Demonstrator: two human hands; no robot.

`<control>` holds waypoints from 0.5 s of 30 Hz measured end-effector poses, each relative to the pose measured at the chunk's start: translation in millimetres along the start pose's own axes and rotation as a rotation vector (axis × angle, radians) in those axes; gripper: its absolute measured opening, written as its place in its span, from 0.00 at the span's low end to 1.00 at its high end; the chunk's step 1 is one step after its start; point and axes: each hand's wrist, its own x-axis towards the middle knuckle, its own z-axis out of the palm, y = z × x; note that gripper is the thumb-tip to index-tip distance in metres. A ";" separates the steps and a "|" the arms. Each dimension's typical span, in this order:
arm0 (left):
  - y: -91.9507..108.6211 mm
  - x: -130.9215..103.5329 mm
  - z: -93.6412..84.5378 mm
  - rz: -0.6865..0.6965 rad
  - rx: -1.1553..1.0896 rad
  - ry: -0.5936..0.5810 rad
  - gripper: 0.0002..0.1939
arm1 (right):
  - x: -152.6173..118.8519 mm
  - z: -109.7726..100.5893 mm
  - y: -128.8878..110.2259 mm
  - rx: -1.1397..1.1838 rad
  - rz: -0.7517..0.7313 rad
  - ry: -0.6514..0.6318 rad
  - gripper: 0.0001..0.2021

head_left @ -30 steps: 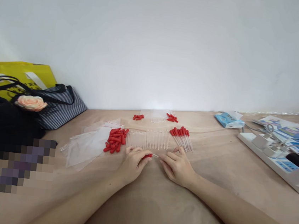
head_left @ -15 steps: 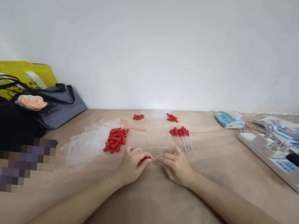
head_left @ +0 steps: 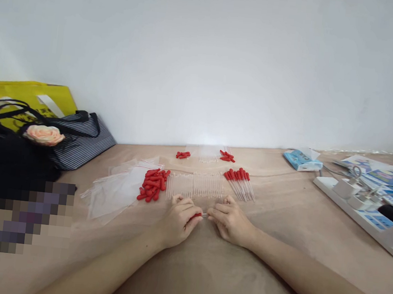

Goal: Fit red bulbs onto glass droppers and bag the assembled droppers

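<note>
A: State of the hands?

B: Left hand [head_left: 184, 220]: fingers curled closed around a red bulb [head_left: 196, 215], one end of it showing past the thumb. Right hand [head_left: 230, 221]: fingers bent inward, tips pinched on a thin clear tube [head_left: 204, 215], most of it hidden by the fingers.

A: Position of bulb and tube?

B: Between the two hands. The tube spans the narrow gap, meeting the bulb; depth of fit cannot be told.

A: Surroundings?

B: Beyond the left hand, slightly to its left: a heap of red bulbs [head_left: 152, 184]. Farther left: plastic bags [head_left: 114, 194], overlapping. Straight ahead of both hands: rows of clear tubes [head_left: 208, 185], side by side. Just beyond the right hand: red-topped tubes [head_left: 240, 182], tops pointing away. Well to that hand's right: a white power strip [head_left: 361, 212]; farther beyond, a tissue pack [head_left: 302, 162]. Well left of the left hand: a striped bag [head_left: 80, 146].
</note>
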 end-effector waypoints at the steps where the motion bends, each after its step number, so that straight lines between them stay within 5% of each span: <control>1: 0.1 0.2 0.3 0.007 0.002 0.002 0.10 | 0.4 0.4 -0.2 0.005 -0.001 -0.003 0.12; 15: -16.5 -1.7 -8.6 -0.135 -0.047 0.036 0.10 | -7.8 -3.2 16.1 0.149 0.144 -0.006 0.09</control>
